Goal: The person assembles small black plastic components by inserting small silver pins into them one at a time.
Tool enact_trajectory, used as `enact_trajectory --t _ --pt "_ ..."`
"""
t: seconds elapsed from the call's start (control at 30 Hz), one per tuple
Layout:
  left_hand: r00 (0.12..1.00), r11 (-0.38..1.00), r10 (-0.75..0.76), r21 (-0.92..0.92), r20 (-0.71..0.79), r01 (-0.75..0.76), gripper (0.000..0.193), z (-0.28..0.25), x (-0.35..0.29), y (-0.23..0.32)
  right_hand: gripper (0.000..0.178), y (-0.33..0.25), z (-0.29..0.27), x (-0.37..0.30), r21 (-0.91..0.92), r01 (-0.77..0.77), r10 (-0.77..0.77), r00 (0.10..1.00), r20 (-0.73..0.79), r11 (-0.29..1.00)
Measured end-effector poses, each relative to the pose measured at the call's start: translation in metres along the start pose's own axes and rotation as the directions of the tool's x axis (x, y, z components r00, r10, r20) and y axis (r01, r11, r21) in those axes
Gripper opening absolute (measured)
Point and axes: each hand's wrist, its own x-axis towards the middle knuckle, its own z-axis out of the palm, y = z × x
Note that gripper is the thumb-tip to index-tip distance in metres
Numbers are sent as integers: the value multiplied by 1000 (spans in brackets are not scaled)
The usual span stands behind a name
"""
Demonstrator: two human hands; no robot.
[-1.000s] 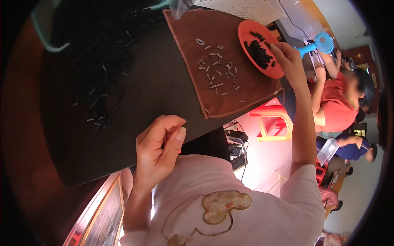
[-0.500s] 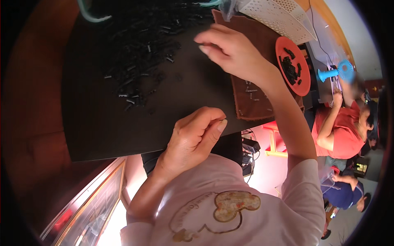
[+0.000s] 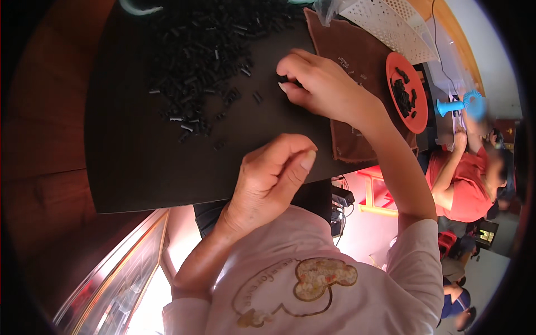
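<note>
- Small tubes [image 3: 195,72]: black, a few catching pale glints.
- Tabletop [image 3: 145,178]: very dark, plain.
- Cloth [image 3: 349,149]: plain reddish brown.
- Springs [image 3: 357,132]: silvery.
- Plate [image 3: 421,92]: orange-red.
- Basket [image 3: 385,28]: off-white, patterned with holes.
- Fan [image 3: 450,106]: bright blue.
- Wearer's shirt [image 3: 357,307]: whitish, with a golden-brown rounded motif and lettering.
- Co-worker's shirt [image 3: 463,195]: red.

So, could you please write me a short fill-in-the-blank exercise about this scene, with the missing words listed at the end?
1. The left hand is nearer the person's shirt than the ____ hand.
2. In the picture, the pile of small tubes lies to the ____ of the brown cloth.
3. The plate holds small pieces that are ____ in colour.
4. The small fan beyond the plate is ____ in colour.

Missing words: right; left; black; blue.
</note>
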Motion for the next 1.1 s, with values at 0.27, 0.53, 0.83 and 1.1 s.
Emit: enact_trajectory --t 0.27,0.53,0.83,1.1 --pt "958 890 -194 -448 -212 81 24 -1 11 6 19 -51 -40 -36 459 -194 159 981 114 867" --pt "908 749 -412 -541 74 383 27 -4 16 15 21 -63 -49 -52 651 -240 171 971 169 720" --pt "916 541 -377 -771 135 336 25 3 20 5 7 3 -79 -93 610 -401 514 858 -12 684" --pt "920 532 -371 -784 124 320 19 3 17 -8 5 58 -85 -101 103 -313 324 937 -130 944"
